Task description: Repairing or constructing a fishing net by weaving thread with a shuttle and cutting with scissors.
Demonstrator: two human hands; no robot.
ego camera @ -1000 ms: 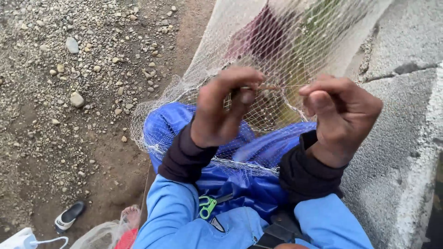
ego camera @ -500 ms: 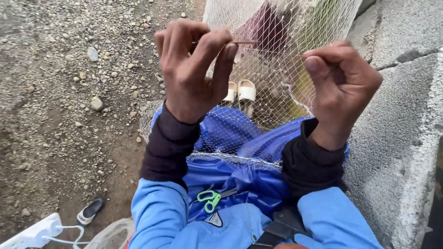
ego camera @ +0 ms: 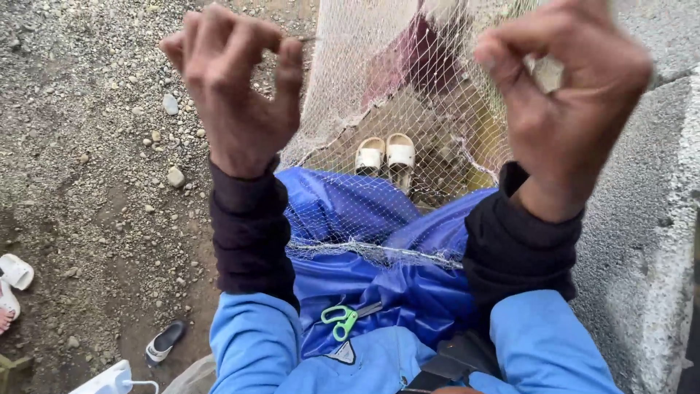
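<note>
We see both arms raised, wrists bent back. The left hand (ego camera: 233, 95) curls its fingertips together, seemingly pinching a fine thread; the right hand (ego camera: 565, 102) pinches the pale net (ego camera: 408, 109), which hangs between them down onto the blue-clad lap (ego camera: 379, 270).

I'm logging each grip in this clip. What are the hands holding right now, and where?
Both the left hand and the right hand pinch the white mesh net at its raised upper part.
</note>
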